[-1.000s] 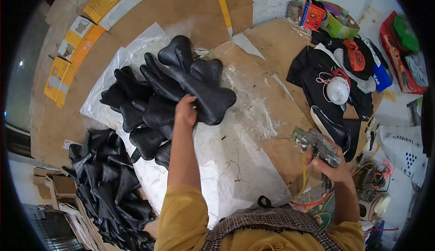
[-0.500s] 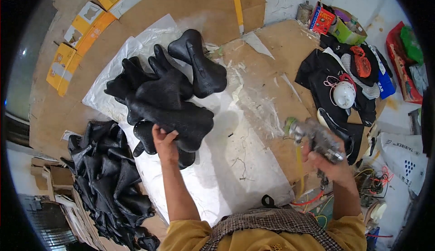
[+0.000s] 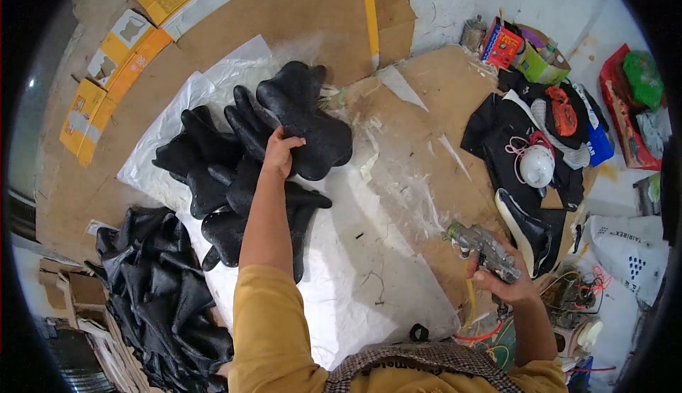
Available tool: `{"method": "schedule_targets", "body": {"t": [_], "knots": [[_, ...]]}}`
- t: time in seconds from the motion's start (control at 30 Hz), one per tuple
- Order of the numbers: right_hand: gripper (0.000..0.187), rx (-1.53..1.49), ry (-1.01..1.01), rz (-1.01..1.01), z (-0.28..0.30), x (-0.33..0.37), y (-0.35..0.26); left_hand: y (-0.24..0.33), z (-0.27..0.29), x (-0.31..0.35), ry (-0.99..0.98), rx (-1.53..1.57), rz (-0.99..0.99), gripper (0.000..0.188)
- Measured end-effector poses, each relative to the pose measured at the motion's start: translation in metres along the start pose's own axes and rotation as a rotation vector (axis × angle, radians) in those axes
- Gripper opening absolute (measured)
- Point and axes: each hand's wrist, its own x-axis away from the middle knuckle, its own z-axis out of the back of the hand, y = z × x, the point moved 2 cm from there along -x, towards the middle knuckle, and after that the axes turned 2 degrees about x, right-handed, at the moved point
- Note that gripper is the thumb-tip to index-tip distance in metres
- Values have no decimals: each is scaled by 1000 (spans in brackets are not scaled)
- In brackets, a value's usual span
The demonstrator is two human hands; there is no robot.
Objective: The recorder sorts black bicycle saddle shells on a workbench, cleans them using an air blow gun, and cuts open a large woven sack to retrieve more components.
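My left hand (image 3: 280, 151) reaches far over the pile and grips the lower left edge of a glossy black saddle-shaped piece (image 3: 312, 119). Its thumb lies on the upper face, with the other fingers partly hidden. Several similar black pieces (image 3: 188, 148) lie heaped to the left and below it, on a white sheet (image 3: 348, 251). My forearm covers part of the heap. To the right, my right hand (image 3: 513, 283) is closed around a metal spray gun (image 3: 486, 251), whose greenish front end points up and left over the cardboard.
A larger heap of wrinkled black pieces (image 3: 153, 286) lies at the lower left. Black cloth (image 3: 490, 130), a white respirator-like cup (image 3: 536, 166) and a shoe (image 3: 526, 230) sit at the right. A yellow hose (image 3: 469, 293) runs beside the gun. Cardboard (image 3: 305, 24) lines the back.
My left hand has moved up and away, from a nearer black piece to one at the far end of the pile. The pile has shifted. My right hand with the spray gun has lowered slightly.
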Motion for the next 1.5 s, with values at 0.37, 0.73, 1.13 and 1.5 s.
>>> {"method": "schedule_targets", "body": {"t": [0.37, 0.73, 1.13, 1.5], "knots": [[63, -35, -25, 28, 5, -14, 8, 0, -43, 2, 11, -351, -150, 44], [63, -67, 104, 375, -9, -45, -74, 86, 29, 98, 142, 337, -482, 58], [59, 104, -65, 62, -4, -42, -18, 89, 95, 242, 383, 367, -444, 61], [58, 7, 18, 201, -9, -60, -43, 152, 177, 290, 894, 307, -769, 41]]}}
